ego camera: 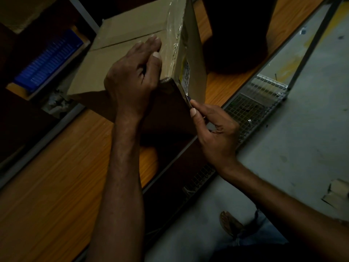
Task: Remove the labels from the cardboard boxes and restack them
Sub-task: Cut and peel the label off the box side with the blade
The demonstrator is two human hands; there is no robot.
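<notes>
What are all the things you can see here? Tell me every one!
box: one, brown cardboard, on the table
label: one, white and yellow, on the box's right side
tape: clear, along the box's top edge
thin tool: one, dark, at the label's lower end
table: one, orange wood
blue thing: one, ribbed, far left
dark shape: one, behind the box, too dim to tell
mesh rack: one, grey wire, below the table's right edge
floor: grey, right
scraps: cardboard, on the floor
foot: one, sandalled, bottom
left hand: presses the box's near corner
right hand: fingers pinch the thin tool
</notes>
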